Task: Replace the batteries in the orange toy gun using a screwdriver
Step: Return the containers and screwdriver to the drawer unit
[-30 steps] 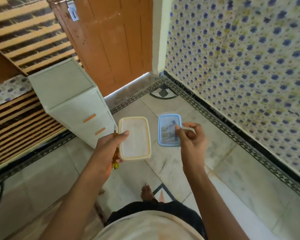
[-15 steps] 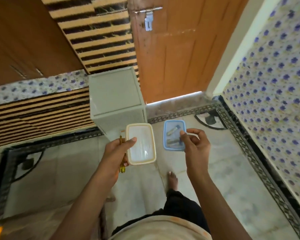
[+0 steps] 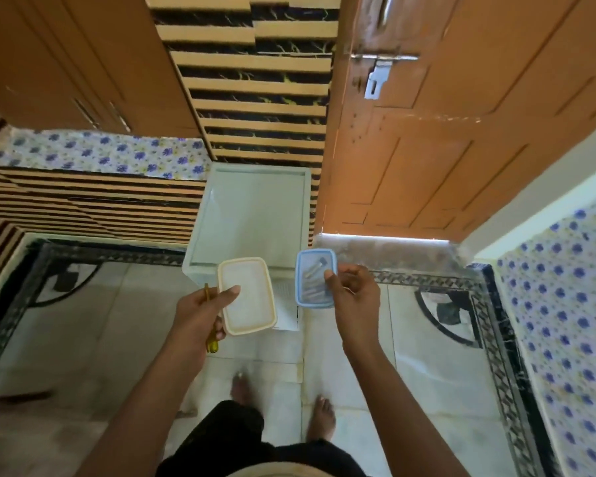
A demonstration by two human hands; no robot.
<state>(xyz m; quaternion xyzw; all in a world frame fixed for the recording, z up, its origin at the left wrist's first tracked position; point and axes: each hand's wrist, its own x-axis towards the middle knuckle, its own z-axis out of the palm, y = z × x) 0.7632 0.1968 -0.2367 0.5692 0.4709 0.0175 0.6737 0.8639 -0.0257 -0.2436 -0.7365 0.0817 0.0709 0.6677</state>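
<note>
I stand barefoot and hold both hands out in front of me. My left hand [image 3: 200,313] grips a cream-lidded plastic box [image 3: 247,296] together with a yellow-handled screwdriver [image 3: 211,335], whose handle hangs below my fingers. My right hand [image 3: 353,296] holds a blue-rimmed clear box [image 3: 313,282] by its near edge; several batteries lie inside it. The orange toy gun is not in view.
A pale green plastic drawer cabinet [image 3: 255,215] stands directly ahead against a striped wall. An orange wooden door [image 3: 444,149] with a metal latch is to the right. A floral-tiled wall [image 3: 565,304] runs along the right. Marble floor with a dark border lies underfoot.
The view has swung left and I have stepped closer to the drawer cabinet, which now sits straight ahead under my hands. Both hands keep the same grip on the boxes and screwdriver.
</note>
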